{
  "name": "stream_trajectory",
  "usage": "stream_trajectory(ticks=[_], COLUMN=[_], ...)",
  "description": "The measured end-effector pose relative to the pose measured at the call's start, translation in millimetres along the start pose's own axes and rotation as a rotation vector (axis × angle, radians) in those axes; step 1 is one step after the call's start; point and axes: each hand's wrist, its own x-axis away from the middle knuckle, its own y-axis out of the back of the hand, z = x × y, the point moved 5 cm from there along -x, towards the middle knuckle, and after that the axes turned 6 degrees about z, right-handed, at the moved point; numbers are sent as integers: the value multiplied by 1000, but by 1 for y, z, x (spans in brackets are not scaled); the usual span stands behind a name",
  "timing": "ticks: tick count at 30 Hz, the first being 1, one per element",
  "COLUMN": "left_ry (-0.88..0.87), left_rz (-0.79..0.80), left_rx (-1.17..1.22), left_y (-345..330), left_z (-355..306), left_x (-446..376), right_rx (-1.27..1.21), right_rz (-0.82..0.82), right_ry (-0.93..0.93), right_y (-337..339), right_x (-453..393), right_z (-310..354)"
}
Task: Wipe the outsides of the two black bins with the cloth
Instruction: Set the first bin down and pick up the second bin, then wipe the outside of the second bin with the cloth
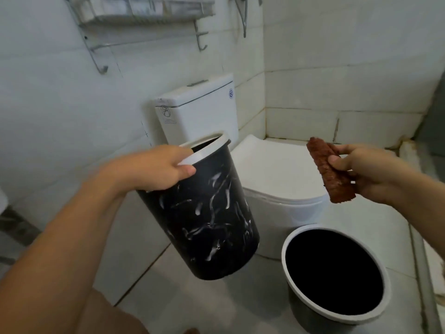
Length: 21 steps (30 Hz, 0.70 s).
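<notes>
- Left hand (160, 168) grips the white rim of a black marble-patterned plastic bin (207, 213); thumb lies outside on the rim band, the other fingers curl over the edge, and their tips are hidden.
- That marbled bin is held up off the floor and tilted, with its mouth toward the upper left and its base toward the lower right. It sits in front of the white toilet cistern (197, 109) and left of the toilet lid.
- Right hand (368, 172) pinches a folded reddish-brown fuzzy cloth (330, 169); thumb is on top and the fingers are curled under it.
- The cloth is held in the air above the right edge of the closed white toilet lid (277, 169), with one end pointing up-left and the other hanging down-right. It is well apart from both bins and touches neither.
- Second black round bin with a white rim (337, 278) stands upright on the pale tiled floor (192, 297), just right of the toilet base. Its mouth faces up, the inside is dark, and the contents cannot be told.
- The two bins are near each other but not touching.
- Chrome wire wall rack with hooks (134, 10) is mounted on the white tiled wall at upper left; it is blurred.
- Both forearms are bare. A bare knee shows at the bottom left edge.
</notes>
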Motion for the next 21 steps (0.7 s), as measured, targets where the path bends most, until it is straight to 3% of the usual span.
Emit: stream_trajectory(ticks=[8,21], left_ry=[-163,-330], left_rz=[-171,-112], left_rx=[-19,-175], left_y=[108,98], left_z=[-65,-125], left_x=[-30,-241], right_rx=[-139,-172], right_rz=[-94,-274], right_ry=[196,260], right_y=[45,70], right_x=[-12,-77], right_z=[57,39])
